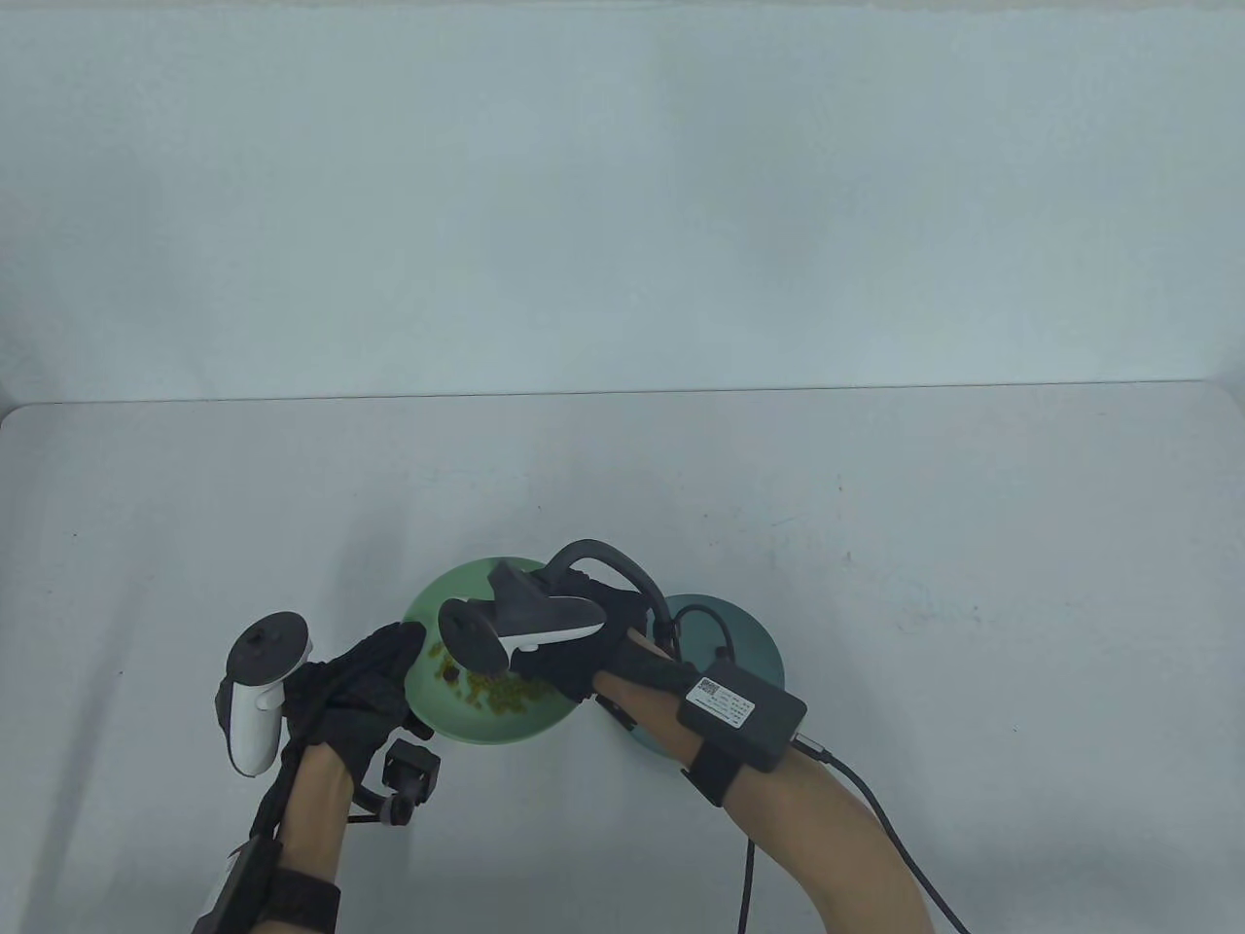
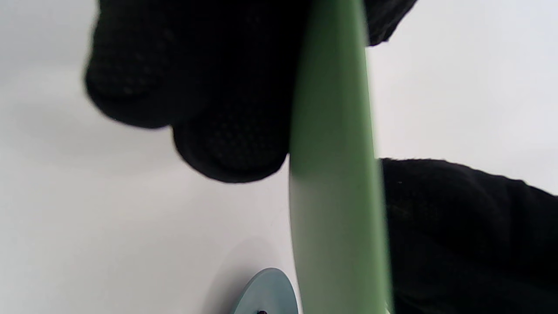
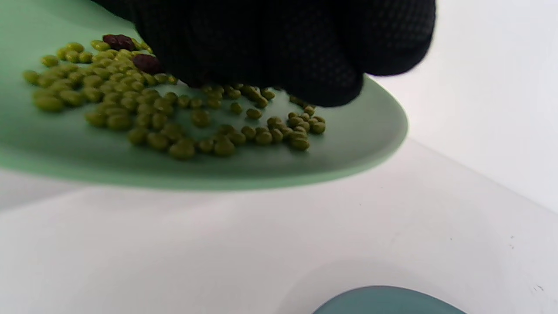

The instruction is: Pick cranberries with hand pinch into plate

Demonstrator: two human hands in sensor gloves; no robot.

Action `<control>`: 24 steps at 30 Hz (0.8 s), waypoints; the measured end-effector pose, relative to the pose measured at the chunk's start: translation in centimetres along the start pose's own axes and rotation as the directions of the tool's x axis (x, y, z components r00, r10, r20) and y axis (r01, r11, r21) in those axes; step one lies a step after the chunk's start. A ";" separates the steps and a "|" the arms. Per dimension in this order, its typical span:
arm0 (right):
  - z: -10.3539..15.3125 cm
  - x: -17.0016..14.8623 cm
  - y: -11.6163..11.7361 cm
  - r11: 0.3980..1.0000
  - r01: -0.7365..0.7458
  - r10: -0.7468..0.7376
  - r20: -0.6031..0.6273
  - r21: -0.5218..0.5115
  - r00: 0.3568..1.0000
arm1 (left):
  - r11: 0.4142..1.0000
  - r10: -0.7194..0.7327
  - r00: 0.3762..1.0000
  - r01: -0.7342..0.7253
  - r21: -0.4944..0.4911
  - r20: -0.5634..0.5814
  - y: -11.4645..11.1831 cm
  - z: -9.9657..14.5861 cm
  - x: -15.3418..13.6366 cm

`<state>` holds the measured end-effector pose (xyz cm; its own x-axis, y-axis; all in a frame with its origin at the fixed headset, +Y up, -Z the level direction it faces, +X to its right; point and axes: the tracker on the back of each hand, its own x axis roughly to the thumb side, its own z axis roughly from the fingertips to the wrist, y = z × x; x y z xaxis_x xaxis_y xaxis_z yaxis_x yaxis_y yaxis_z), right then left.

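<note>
A light green plate (image 1: 457,593) holds several green beans (image 3: 152,117) and two dark red cranberries (image 3: 118,42). My left hand (image 1: 394,666) grips the plate's left rim; in the left wrist view the rim (image 2: 335,196) runs between my thumb and fingers (image 2: 231,148). My right hand (image 1: 550,671) reaches over the green plate with its fingers (image 3: 279,65) down among the beans, just right of the cranberries. Its fingertips are hidden, so I cannot tell whether they pinch anything. A teal plate (image 1: 749,632) lies to the right, partly under my right forearm.
The teal plate also shows at the bottom of the right wrist view (image 3: 388,301) and of the left wrist view (image 2: 266,290). The white table (image 1: 875,506) ends at a wall behind. A cable (image 1: 875,808) runs off my right wrist.
</note>
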<state>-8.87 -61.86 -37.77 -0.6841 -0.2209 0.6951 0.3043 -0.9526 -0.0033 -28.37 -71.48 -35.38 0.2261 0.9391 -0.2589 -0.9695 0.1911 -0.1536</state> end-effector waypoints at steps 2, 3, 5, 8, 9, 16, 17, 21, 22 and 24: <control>0.1 0.1 0.1 1.000 -0.011 0.011 0.003 -0.021 1.000 | 1.000 0.001 1.000 -0.001 0.002 -0.001 0.0 0.0 0.0; 0.2 0.2 0.1 0.999 -0.018 0.018 0.005 -0.031 1.000 | 1.000 0.002 1.000 -0.002 0.003 -0.001 0.1 0.0 0.0; 0.3 0.4 0.1 0.998 -0.036 0.037 0.010 -0.043 0.999 | 1.000 0.002 1.000 -0.002 0.004 -0.003 0.1 0.0 0.0; 0.3 0.7 0.2 0.997 -0.057 0.058 0.016 -0.048 0.998 | 1.000 -0.002 1.000 0.003 0.004 -0.005 0.1 0.1 0.0; 0.3 0.7 0.2 0.997 -0.059 0.060 0.018 -0.050 0.998 | 1.000 -0.003 1.000 0.003 0.005 -0.005 0.1 0.1 0.0; 0.1 0.8 0.2 1.000 -0.019 0.020 0.040 -0.016 0.999 | 1.000 0.000 1.000 0.000 0.005 -0.003 0.2 0.1 0.0; 0.1 0.8 0.2 1.000 -0.017 0.018 0.041 -0.013 0.999 | 1.000 0.000 1.000 0.000 0.005 -0.003 0.2 0.1 0.1; 0.0 0.7 0.2 1.000 0.009 -0.009 0.047 0.003 0.999 | 1.000 -0.001 1.000 0.001 0.002 -0.001 0.2 0.1 0.1; 0.0 0.6 0.2 1.000 0.017 -0.018 0.048 0.004 0.999 | 1.000 0.000 1.000 0.000 0.002 -0.001 0.2 0.1 0.1; -0.1 0.5 0.2 0.999 0.031 -0.032 0.049 0.007 0.998 | 1.000 -0.004 1.000 0.004 0.000 0.000 0.1 0.1 0.1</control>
<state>-9.17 -62.14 -37.49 -0.6602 -0.1801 0.7292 0.2870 -0.9576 0.0234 -28.50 -71.37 -35.37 0.2303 0.9383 -0.2579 -0.9685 0.1952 -0.1546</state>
